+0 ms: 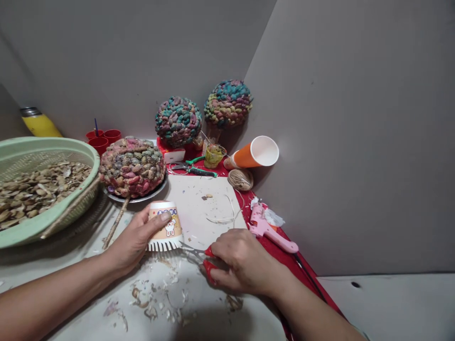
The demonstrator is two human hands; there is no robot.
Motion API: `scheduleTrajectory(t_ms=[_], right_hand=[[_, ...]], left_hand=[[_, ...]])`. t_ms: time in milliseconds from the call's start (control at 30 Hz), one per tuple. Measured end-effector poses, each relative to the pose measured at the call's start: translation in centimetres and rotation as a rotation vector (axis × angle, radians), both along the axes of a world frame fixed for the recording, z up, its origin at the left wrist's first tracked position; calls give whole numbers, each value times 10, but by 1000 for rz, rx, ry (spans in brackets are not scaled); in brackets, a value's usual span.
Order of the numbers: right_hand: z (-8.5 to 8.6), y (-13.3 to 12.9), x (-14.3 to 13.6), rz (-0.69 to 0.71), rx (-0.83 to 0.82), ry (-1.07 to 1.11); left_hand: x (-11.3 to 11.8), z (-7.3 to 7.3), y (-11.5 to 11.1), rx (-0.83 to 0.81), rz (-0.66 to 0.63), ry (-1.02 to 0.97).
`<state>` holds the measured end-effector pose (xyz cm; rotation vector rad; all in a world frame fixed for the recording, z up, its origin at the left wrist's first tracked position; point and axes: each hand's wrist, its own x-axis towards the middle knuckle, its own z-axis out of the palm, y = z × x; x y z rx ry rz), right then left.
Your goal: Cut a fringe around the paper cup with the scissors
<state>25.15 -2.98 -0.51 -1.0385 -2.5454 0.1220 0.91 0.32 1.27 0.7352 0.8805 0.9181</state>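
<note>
My left hand (137, 239) is wrapped round a paper cup (173, 226) with a printed rabbit, its thumb on the printed side. A row of cut slits forms a fringe along the cup's lower rim. My right hand (236, 260) grips red-handled scissors (209, 266), whose blades point left and meet the right end of the fringe. Whether the blades are fully closed is hard to tell. White and brown scraps (151, 310) lie on the table below the cup.
A green basket (85, 150) of shells stands left, beside a shell-covered ball (133, 166) on a stick. Behind are two coloured balls (178, 121), green-handled pliers (201, 172) and an orange cup (243, 156). A pink glue gun (270, 230) lies right, near twine (241, 180).
</note>
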Motion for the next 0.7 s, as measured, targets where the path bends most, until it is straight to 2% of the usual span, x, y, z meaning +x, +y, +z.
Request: scheduleTrajectory(t_ms=[167,700], right_hand=[[-3,0,-1,-32,81,-67],[-4,-2,-6,-9,67,-127]], left_hand=[[0,-1,-2,3,-17,16],[3,2,-5,-40,-2,0]])
